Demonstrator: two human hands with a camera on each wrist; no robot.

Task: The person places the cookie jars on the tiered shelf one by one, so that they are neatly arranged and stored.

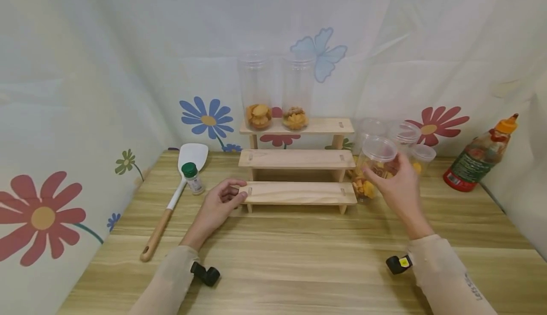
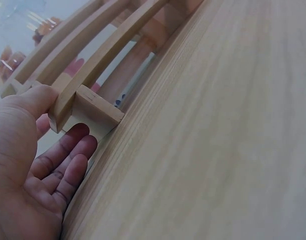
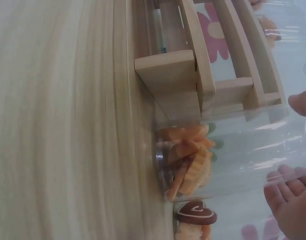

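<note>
A pale wooden three-tier stand [image 1: 297, 192] rises in steps at the middle of the table. My left hand [image 1: 219, 205] grips the left end of its lowest tier between thumb and forefinger, the other fingers curled below in the left wrist view. My right hand [image 1: 399, 189] holds a clear lidded jar [image 1: 376, 152] near its top, thumb on one side and fingers on the other. Golden cookies [image 3: 190, 165] lie in the bottom of this jar, which stands upright close beside the stand's right end. Two tall clear jars [image 1: 255, 84] with cookies stand on the top tier.
Behind my right hand are several more clear jars [image 1: 406, 132], one with a heart-shaped chocolate cookie [image 3: 195, 212]. A sauce bottle [image 1: 476, 160] leans at far right. At left lie a white spatula [image 1: 173, 201] with wooden handle and a green-capped spice bottle [image 1: 194, 182].
</note>
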